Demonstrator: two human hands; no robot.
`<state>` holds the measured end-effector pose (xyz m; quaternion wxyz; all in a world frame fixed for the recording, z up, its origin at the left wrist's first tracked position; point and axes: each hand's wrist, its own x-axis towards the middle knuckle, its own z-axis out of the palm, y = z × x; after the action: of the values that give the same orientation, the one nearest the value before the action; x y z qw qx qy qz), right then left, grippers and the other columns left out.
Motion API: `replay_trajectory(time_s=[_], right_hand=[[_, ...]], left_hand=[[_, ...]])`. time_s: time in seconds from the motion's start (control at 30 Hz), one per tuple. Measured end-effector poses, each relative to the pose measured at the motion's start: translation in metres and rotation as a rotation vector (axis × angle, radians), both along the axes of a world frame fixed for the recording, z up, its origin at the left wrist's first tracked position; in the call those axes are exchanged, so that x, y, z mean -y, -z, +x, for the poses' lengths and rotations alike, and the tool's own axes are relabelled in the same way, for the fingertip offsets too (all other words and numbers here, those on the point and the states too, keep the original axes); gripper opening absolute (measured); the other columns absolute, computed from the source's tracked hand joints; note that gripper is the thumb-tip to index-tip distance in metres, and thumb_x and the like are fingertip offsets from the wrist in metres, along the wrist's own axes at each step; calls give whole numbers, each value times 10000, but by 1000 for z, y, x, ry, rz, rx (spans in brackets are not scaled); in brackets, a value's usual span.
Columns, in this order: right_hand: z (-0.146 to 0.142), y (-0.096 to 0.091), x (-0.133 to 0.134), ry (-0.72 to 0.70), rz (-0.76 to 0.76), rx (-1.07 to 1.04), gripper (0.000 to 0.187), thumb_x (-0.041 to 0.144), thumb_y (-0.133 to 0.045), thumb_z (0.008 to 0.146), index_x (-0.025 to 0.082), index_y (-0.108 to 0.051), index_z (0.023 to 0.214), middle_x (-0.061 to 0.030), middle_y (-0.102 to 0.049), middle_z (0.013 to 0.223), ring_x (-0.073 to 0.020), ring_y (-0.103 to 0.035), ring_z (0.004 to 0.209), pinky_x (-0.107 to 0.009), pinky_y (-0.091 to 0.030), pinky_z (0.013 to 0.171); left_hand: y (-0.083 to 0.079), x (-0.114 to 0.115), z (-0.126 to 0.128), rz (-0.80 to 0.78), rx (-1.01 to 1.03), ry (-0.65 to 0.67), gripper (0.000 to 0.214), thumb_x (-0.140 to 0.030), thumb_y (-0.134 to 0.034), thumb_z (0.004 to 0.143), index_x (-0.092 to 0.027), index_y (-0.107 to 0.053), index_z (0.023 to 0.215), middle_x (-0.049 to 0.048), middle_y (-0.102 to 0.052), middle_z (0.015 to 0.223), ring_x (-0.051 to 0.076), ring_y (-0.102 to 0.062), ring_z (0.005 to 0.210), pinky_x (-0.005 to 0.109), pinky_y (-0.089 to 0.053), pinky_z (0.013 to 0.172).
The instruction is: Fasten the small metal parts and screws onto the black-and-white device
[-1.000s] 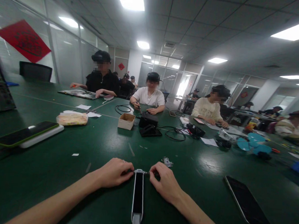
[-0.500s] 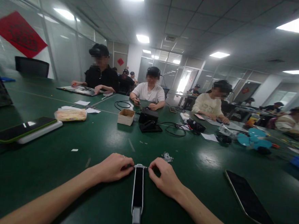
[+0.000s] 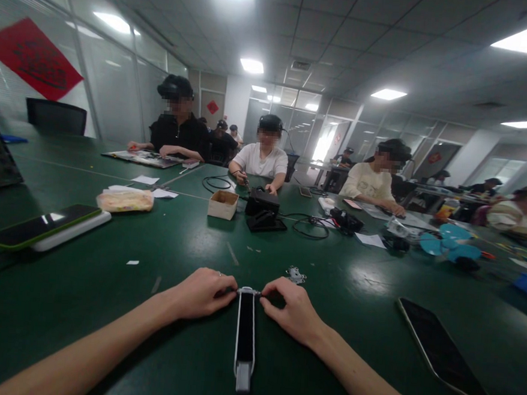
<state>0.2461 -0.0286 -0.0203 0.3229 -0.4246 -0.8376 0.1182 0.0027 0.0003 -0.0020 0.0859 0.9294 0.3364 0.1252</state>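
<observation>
Green desk (image 3: 104, 282), shared workroom. Dark phone (image 3: 444, 354), flat at right. Black bar (image 3: 245, 334), silver-framed, lengthwise at near centre. Left hand (image 3: 202, 292), right hand (image 3: 294, 311): both curled, fingertips pinching the bar's far end, perhaps a fitting. Small metal part (image 3: 295, 275), just beyond right hand.

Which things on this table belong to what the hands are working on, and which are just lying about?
In hand: black bar, its far end pinched by left hand and right hand; small metal part nearby.
Lying about: dark phone, phone on white pack, cardboard box, plastic bag.
</observation>
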Motion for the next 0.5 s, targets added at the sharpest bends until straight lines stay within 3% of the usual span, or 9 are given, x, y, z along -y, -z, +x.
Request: replay_trajectory(time_s=[0.5], right_hand=[[0,6,-3,-22,91,-23,80,102,-586,793,172,-619,814,-37,-658,810,-158,-604,750,-289,-499,700]], left_hand=[[1,0,0,21,-28,-8,209,-284,-463,927,-200,-651,965,-1,-643,681,140,-593,600,219,-381,561]])
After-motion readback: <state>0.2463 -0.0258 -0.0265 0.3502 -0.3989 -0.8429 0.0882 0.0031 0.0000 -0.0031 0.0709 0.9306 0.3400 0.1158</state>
